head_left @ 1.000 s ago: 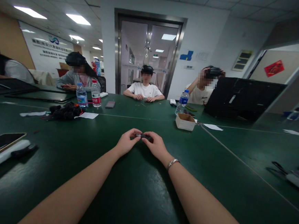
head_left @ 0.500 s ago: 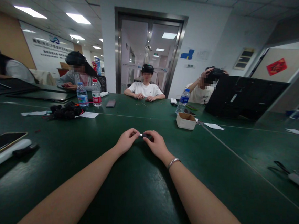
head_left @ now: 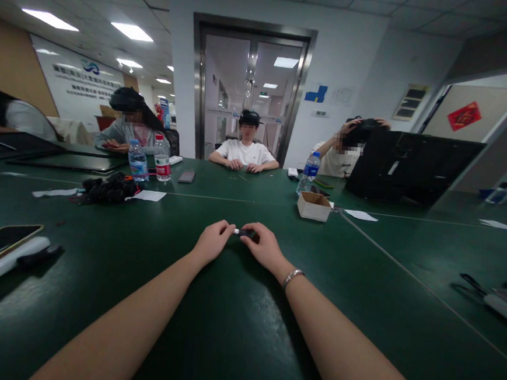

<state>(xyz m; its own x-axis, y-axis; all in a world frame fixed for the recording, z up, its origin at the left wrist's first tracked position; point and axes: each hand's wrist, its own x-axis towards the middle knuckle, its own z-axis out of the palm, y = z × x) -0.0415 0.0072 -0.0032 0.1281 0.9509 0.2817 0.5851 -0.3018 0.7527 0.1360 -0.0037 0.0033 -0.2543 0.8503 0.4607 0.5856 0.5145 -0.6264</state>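
Green table [head_left: 233, 335], dark part [head_left: 245, 232] crosswise, pointing left

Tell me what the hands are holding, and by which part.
A small dark piece with a silvery tip, pinched between both hands: the left hand takes the silvery end, the right hand the dark end. Its kind cannot be told.

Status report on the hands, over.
Grip: left hand and right hand pinch one small dark part over table. Nothing blocking; box sits beyond, apart.
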